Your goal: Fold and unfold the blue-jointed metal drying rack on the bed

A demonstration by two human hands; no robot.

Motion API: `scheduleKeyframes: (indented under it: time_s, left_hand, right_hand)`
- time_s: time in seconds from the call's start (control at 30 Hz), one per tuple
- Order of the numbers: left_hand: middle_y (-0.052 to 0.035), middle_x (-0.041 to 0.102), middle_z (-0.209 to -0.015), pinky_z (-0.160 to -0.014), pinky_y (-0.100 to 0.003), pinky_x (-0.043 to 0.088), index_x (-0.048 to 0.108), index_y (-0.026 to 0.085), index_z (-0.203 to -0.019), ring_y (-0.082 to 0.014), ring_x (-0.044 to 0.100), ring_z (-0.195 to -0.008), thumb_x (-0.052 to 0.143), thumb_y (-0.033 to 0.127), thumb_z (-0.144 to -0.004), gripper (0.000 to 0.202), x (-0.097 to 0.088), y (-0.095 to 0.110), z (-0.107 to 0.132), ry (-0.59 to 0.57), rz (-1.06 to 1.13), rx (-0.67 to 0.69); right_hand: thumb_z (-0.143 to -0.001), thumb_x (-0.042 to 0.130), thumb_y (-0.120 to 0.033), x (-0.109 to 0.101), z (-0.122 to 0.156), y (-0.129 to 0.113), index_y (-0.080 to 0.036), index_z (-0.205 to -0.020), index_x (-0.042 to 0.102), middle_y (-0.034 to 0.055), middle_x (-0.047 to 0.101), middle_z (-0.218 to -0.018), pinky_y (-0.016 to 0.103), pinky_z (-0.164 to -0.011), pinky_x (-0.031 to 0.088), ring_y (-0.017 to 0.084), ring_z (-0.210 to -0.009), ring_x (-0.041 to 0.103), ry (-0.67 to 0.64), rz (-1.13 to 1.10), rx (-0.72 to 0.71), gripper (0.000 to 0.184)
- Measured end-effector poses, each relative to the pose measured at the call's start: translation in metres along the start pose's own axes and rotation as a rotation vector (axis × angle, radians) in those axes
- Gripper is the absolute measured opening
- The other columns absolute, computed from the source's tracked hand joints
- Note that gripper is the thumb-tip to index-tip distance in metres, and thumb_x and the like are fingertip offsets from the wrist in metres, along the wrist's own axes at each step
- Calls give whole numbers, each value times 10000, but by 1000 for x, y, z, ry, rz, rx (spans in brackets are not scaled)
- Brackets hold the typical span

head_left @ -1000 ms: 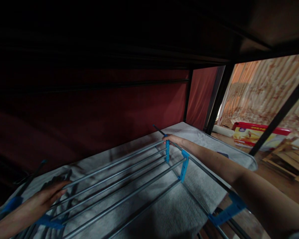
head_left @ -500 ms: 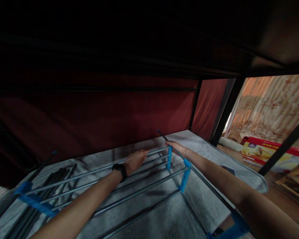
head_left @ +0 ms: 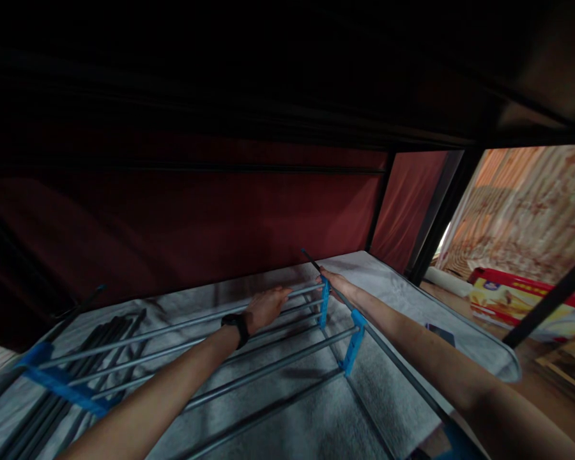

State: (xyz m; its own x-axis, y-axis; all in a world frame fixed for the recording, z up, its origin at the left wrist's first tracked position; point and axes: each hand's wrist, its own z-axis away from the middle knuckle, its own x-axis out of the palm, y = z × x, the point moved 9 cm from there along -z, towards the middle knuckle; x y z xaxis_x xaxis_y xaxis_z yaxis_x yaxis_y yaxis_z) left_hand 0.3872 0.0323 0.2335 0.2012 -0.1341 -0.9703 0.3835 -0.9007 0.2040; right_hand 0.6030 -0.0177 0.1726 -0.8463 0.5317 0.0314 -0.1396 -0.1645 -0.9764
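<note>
A rack of grey metal tubes (head_left: 273, 365) joined by blue plastic connectors lies across the bed. My left hand (head_left: 268, 306), with a black watch on its wrist, is closed over the far upper tube (head_left: 306, 290). At the far right corner of the rack, my right hand (head_left: 336, 282) grips a blue connector (head_left: 324, 303) from behind; its fingers are partly hidden. A second blue connector (head_left: 353, 342) sits nearer to me, on the same side. Another blue end piece (head_left: 62, 383) joins the tubes at the left.
Several loose dark tubes (head_left: 89, 358) lie at the left on the grey blanket (head_left: 388, 281). A phone-like dark object (head_left: 439, 333) rests right of my arm. Black bed-frame posts (head_left: 445, 217) and a low dark top surround the space. A red and yellow box (head_left: 522, 297) stands on the floor.
My left hand has moved slightly right along the far tube, towards the connector. My right hand stays at the corner. The view has shifted a little.
</note>
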Motion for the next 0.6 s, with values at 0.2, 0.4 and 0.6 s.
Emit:
scheduleKeyframes:
  time_s: [0.2,0.4,0.6]
  left_hand:
    - [-106,706,-1339,-991,-390,552,620,266,-1407,-276,694,-1209,333,279,-1058,452,3,1,-1,-63,-10,-21]
    - [-113,698,-1361,-998,-427,553,606,255,-1431,-296,693,-1213,328,259,-1056,467,2,-1,-1,-60,-11,-28]
    - [-91,707,-1349,-1016,-386,538,637,280,-1391,-264,686,-1214,351,256,-1050,445,4,-4,-2,-34,-16,-19]
  right_hand:
    - [-1026,561,-530,0,-1,0,-207,-764,654,48,710,-800,241,-681,560,141,-672,671,-8,9,-9,427]
    - [-1035,533,-551,2,0,1,-209,-789,646,44,685,-732,253,-689,559,156,-696,672,-17,17,-13,437]
    - [-1018,539,-578,4,1,-1,-226,-778,629,38,665,-712,271,-686,562,163,-694,666,-16,17,-23,435]
